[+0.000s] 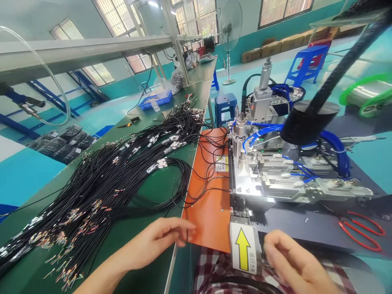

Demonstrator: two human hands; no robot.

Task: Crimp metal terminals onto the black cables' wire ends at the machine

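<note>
Head view, and here's the left hand (pixel 156 241) over the edge of the green workbench (pixel 145 281), fingers loosely bent beside the orange sheet (pixel 211 220); blurred, so I can't tell if they pinch anything. Right hand (pixel 295 259), curled just beside the yellow-arrow label (pixel 243 249), grip unclear too! Black cables (pixel 131 171) sprawl across the workbench, some strands reaching the pneumatic machine (pixel 254 179).

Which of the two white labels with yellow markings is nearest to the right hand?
The white label bearing one large yellow arrow, beside the right hand. The smaller white-and-yellow label is farther away and shows no large arrow.
</note>
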